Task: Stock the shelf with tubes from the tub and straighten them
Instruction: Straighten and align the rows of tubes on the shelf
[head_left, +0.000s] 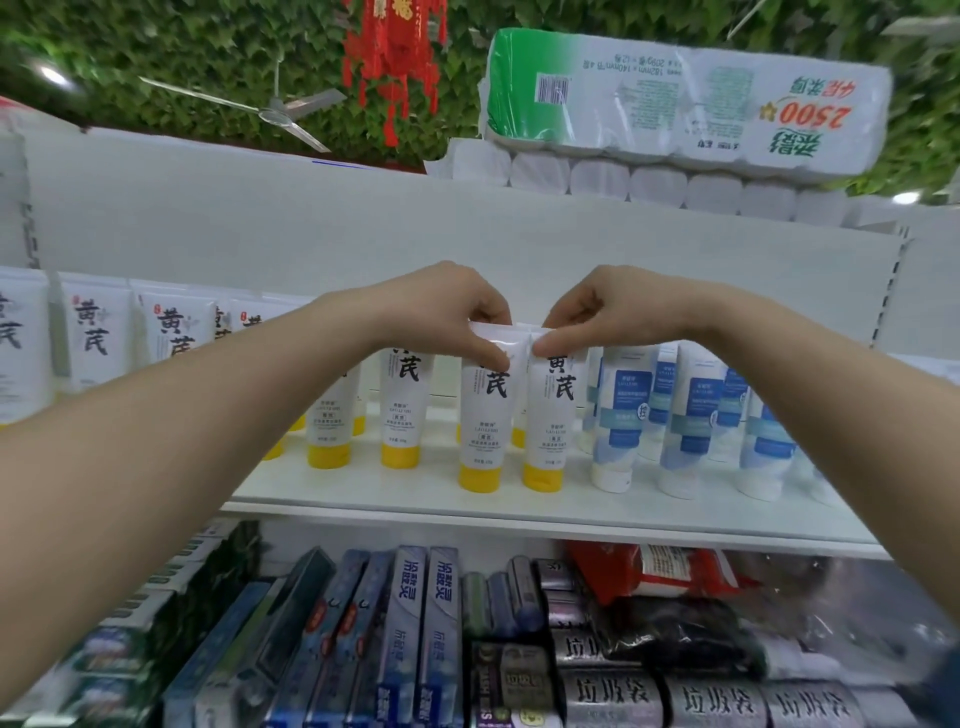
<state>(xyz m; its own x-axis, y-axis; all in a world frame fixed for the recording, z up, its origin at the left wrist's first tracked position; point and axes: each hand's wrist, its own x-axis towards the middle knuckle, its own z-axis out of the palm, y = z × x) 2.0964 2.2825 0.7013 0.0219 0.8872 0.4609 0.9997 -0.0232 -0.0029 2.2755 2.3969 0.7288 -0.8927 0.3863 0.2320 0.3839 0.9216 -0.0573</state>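
So at this point I had both hands up at the white shelf (519, 506), working the front row of yellow-capped tubes. My left hand (441, 306) had its grip pinched on the crimped top of one white tube (480, 415), thumb on the near face and fingers curled over the far side. My right hand (597, 312) was doing the same on the neighbouring tube (550, 410) just to the right of it, thumb tip pressed on the top edge. The two tubes stood cap-down, side by side and pretty much touching, near the front edge of the shelf, and both looked upright.

More of the same yellow-capped tubes (400, 400) stood to the left and a bit farther back, partly hidden behind my left forearm. Way off left there were bigger-looking ones (171, 322) of the same brand, leaning a little. To the right of my pair was a bunch of blue-and-white tubes (618, 410) with white caps, several rows deep.

The shelf below held boxed toothpaste (415, 623) standing on end and rolls of bin bags (613, 691) to the right of them. Up top, a big pack of toilet rolls (685, 98) sat on the highest shelf, upside down. I couldn't see the tub anywhere in the view.
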